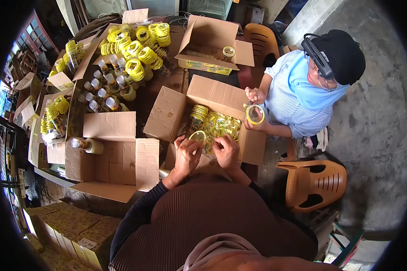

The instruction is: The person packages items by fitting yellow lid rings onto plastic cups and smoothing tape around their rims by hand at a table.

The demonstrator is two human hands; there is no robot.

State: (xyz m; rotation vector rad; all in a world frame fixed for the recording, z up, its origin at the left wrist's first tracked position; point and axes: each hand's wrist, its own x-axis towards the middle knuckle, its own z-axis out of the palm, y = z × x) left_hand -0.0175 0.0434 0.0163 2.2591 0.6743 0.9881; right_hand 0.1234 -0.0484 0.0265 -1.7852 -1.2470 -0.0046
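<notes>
Over an open cardboard box (217, 92), my left hand (188, 156) grips a round clear lid with a yellow rim (197, 136). To its right, my right hand (226, 151) has its fingers pinched together above the small yellow packets (224, 125) in the box; anything between those fingers is too small to make out. A stack of yellow-rimmed lids (199, 113) stands inside the box at its left, beyond my left hand.
A co-worker at the right holds a yellow-rimmed container (255, 114). An open empty-looking box (115, 158) lies left, below clear jars (103, 93) and many yellow rings (133, 49). Another open box (208, 40) stands behind; an orange chair (298, 185) is at right.
</notes>
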